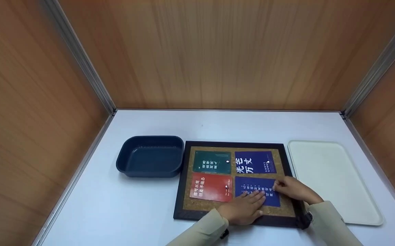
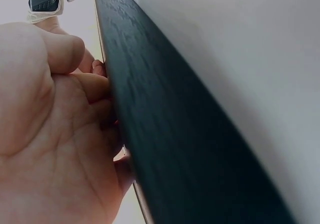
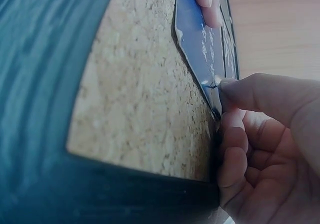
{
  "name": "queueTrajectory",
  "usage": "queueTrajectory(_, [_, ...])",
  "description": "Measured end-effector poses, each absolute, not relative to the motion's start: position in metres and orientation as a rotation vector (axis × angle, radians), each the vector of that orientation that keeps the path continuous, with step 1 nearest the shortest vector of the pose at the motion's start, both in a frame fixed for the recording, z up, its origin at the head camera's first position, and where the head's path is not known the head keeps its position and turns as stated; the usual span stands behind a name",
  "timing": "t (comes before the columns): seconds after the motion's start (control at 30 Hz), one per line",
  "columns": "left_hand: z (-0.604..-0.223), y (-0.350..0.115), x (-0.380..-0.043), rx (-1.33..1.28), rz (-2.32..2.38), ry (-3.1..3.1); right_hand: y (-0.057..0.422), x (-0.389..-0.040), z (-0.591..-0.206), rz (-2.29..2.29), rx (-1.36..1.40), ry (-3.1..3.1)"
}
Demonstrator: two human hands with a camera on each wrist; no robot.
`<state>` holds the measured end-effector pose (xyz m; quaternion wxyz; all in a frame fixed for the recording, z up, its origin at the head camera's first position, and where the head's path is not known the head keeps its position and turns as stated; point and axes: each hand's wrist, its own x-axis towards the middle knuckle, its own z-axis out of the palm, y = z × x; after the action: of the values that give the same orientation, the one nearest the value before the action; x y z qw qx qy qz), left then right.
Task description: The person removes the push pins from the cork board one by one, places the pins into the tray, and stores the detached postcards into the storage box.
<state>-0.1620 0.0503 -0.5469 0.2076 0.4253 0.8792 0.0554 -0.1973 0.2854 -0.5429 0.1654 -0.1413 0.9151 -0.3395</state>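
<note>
A cork board (image 1: 202, 205) in a dark frame lies on the table with several printed cards on it. My left hand (image 1: 243, 209) lies with its fingers extended across the lower-right blue card (image 1: 273, 201), holding it against the cork. At that card's right edge, my right hand (image 1: 295, 189) pinches a pushpin between thumb and forefinger. In the right wrist view the thin pin (image 3: 212, 87) shows at the card's surface; its head is mostly hidden by the fingers. A green card (image 1: 213, 156), a red card (image 1: 214, 191) and another blue card (image 1: 259, 155) each bear a small pin head.
Left of the board stands a deep dark-blue dish (image 1: 149, 172). On the right lies a pale flat tray (image 1: 334, 181), partly behind the right sleeve. Wooden panels (image 1: 228, 58) enclose the white table (image 1: 108, 212) at the back and sides.
</note>
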Motion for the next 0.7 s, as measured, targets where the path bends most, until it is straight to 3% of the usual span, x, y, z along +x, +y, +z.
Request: queueTrajectory(0.7, [-0.5456, 0.0502, -0.1627, 1.192, 0.128, 2.450, 0.2901, -0.1976, -0.5423, -1.045, -0.403, 2.534])
